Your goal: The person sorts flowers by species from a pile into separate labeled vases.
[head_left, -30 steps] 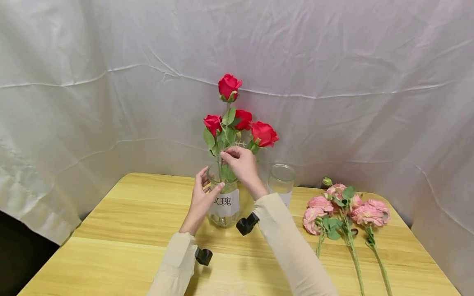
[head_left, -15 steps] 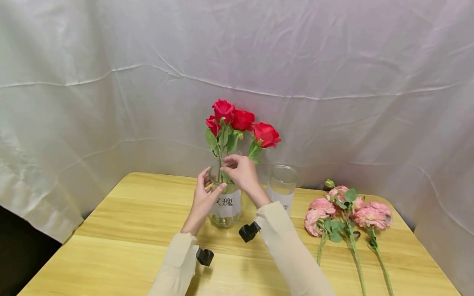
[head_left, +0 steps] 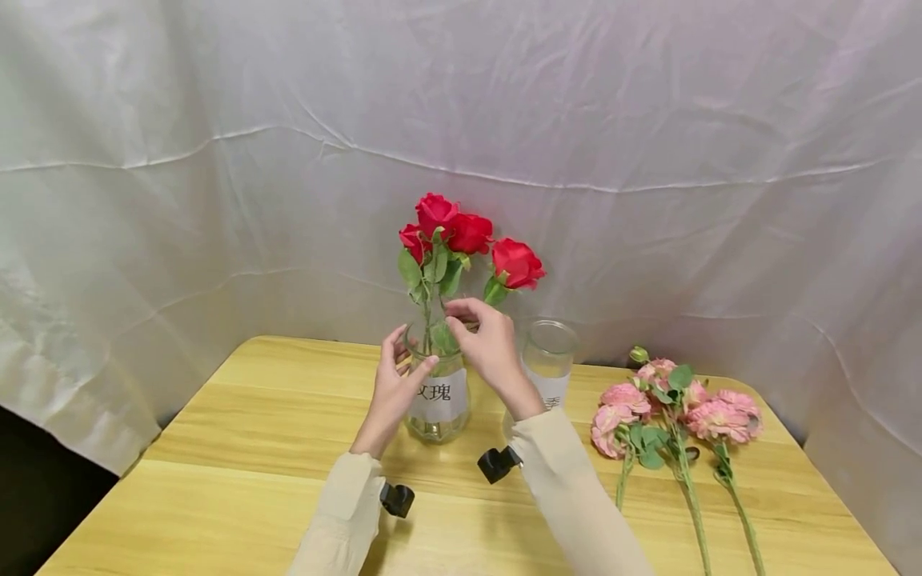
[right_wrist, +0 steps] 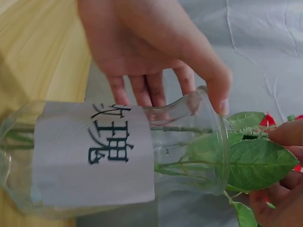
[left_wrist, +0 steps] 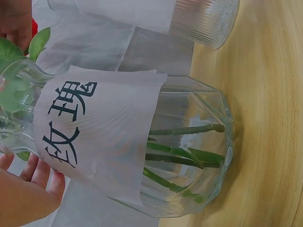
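A glass vase [head_left: 437, 428] with a white paper label [left_wrist: 94, 137] stands upright on the table, holding several red roses [head_left: 471, 234] with stems [left_wrist: 184, 153] reaching near its bottom. My left hand [head_left: 396, 392] grips the vase's neck, thumb at the rim and fingers round the far side. Just above the mouth is my right hand [head_left: 490, 344], its fingers loosely bent beside the rose stems. In the right wrist view, a gap shows between its finger and thumb, with a green leaf [right_wrist: 260, 163] in front.
A second, taller glass [head_left: 553, 356] with a paper label stands right of the vase, partly behind my right wrist. Pink flowers [head_left: 720, 416] with long stems lie on the wooden table [head_left: 238, 448] at the right. A pale curtain [head_left: 648, 104] hangs behind.
My right hand has lowered one rose deeper into the vase, bringing its bloom down among the others. It has since shifted slightly right, away from that stem. My left hand keeps its hold.
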Motion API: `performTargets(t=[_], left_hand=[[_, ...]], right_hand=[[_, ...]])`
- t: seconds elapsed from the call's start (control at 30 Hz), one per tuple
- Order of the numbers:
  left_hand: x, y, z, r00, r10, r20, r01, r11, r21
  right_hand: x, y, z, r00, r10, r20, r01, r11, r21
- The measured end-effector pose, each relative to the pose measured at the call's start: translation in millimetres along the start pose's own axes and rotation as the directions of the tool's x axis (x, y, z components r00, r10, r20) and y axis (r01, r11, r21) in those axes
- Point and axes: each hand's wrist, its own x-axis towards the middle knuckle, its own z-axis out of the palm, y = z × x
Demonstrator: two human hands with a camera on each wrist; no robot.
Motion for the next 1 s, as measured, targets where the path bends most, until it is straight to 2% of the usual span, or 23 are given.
performTargets(t=[0.1,0.2,0.33,0.63,0.83,1.0], left_hand=[[2.0,-5.7,0.6,1.000,0.003,0.001,-0.003,1.000,-0.005],[6.6,-17.4,0.4,1.000,0.007,-0.004,-0.007,1.000,-0.009],[11.1,-28.9,0.6,1.000,0.013,-0.012,-0.013,1.000,-0.009],[11.1,-28.6,-1.2,0.999,-0.018,-0.041,0.019,0.999,0.026],[14.0,-27.2,-4.4,1.000,-0.008,0.002,0.008,1.000,0.018],[18.2,-29.7,-9.3,0.997,-0.016,0.072,0.018,1.000,-0.023]], right_hand=[[-7,-1,-2.7,0.991,-0.121,-0.057,0.116,0.990,-0.079],[-12,-3,-6.0,0.965,-0.240,-0.105,0.224,0.963,-0.147],[-21,-7,-12.7,0.935,-0.319,-0.156,0.291,0.940,-0.180],[-48,-6,-37.6,0.940,-0.303,-0.159,0.289,0.952,-0.103],[-65,1,-60.8,0.933,-0.299,-0.200,0.292,0.954,-0.065],[-77,8,-83.7,0.939,-0.269,-0.215,0.255,0.963,-0.090]])
